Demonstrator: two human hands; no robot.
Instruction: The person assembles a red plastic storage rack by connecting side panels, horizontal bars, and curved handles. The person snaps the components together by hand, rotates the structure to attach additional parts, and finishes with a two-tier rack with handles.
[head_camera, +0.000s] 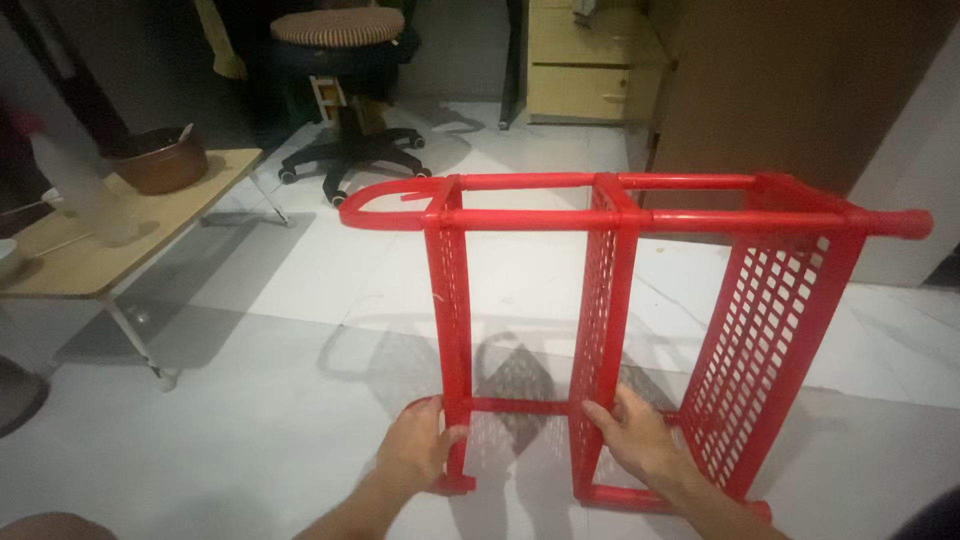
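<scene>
My left hand (418, 447) wraps its fingers around one lower post of the red plastic rack (610, 300); my right hand (640, 435) lies with fingers spread on the next post. The rack stands on the white tiled floor (250, 330), with three perforated upright panels and two long rails across the top. One wooden surface (90, 255) stands left, carrying one brown bowl (160, 165).
</scene>
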